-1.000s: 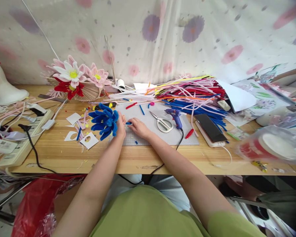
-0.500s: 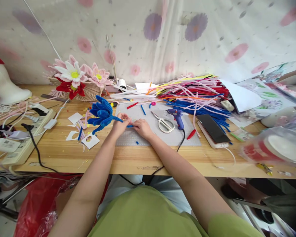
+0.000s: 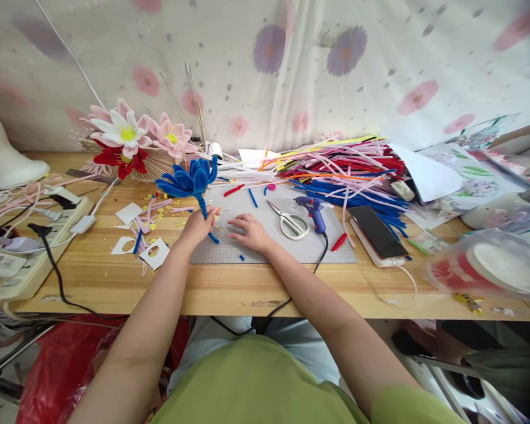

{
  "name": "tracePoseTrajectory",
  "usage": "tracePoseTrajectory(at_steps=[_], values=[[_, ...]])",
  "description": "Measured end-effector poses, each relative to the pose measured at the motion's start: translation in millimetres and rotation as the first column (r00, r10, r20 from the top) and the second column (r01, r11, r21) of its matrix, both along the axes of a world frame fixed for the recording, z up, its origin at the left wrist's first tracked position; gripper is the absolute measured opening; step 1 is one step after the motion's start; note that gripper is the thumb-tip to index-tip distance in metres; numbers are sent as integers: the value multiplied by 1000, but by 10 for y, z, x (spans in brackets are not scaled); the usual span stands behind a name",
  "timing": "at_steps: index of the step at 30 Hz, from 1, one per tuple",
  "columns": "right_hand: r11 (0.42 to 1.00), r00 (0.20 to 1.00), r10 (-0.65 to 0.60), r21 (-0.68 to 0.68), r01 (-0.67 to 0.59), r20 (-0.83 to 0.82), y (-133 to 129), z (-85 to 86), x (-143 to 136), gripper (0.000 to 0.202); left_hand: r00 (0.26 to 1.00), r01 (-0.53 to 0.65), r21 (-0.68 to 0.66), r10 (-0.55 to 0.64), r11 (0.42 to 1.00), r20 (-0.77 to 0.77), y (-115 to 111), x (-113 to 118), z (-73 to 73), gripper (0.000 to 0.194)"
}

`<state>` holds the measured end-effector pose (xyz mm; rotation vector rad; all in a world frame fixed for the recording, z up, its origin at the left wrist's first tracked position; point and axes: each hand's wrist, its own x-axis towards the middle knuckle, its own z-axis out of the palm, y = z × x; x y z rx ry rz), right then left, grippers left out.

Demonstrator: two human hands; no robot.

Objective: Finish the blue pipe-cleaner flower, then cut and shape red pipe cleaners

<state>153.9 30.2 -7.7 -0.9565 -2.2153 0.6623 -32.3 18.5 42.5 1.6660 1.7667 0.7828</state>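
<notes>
One blue flower (image 3: 189, 178) rises from the left hand (image 3: 202, 227), stem (image 3: 202, 205) pinched, inside the surface's (image 3: 229, 290) front edge; the right hand (image 3: 249, 233) is spread.

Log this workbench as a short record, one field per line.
Left hand: holds the blue flower by its stem
Right hand: fingers spread, no object visible in it
On grey mat: scissors, glue gun
Right of mat: dark phone
Behind mat: colourful fuzzy strips
</notes>
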Motion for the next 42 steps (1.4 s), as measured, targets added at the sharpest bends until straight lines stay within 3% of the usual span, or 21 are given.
tracePoseTrajectory(at_steps=[4, 7, 9, 11, 14, 19, 22, 26, 32, 38, 42], values=[[939, 942, -6, -325, -110, -337, 71, 169, -144, 44, 966, 63, 14, -57, 998, -252, 5, 74, 63, 24], [882, 866, -76, -439, -173, -493, 201, 305, -263, 37, 958, 71, 57, -52, 996, -282, 1, 194, 24, 20], [859, 842, -143, -488, -156, -520, 288, 369, -291, 26, 986, 91, 60, -81, 994, -146, -8, 240, -40, 26], [825, 813, -187, -538, -175, -552, 339, 407, -270, 21, 988, 120, 43, -123, 992, 89, -25, 241, -119, 30], [747, 750, -187, -588, -310, -634, 325, 436, -187, 28, 900, 157, -28, -132, 987, 415, -69, 194, -218, 32], [664, 724, -32, -556, -500, -689, 220, 474, -111, 35, 796, 160, -186, -15, 969, 605, -135, 164, -250, 37], [673, 717, -1, -531, -515, -697, 214, 494, -141, 35, 797, 85, -184, 44, 979, 603, -138, 185, -226, 37], [729, 723, -60, -524, -440, -689, 259, 514, -203, 31, 779, 38, -172, 79, 984, 622, -163, 204, -186, 40], [764, 701, -89, -500, -407, -707, 297, 570, -226, 27, 752, 177, -257, 38, 950, 658, -250, 178, -157, 42], [781, 691, -98, -486, -394, -717, 310, 616, -242, 30, 850, 159, -212, -25, 964, 526, -228, 174, -185, 43], [805, 675, -116, -467, -365, -729, 330, 655, -222, 32, 830, 172, -267, 7, 948, 558, -233, 182, -239, 48]])
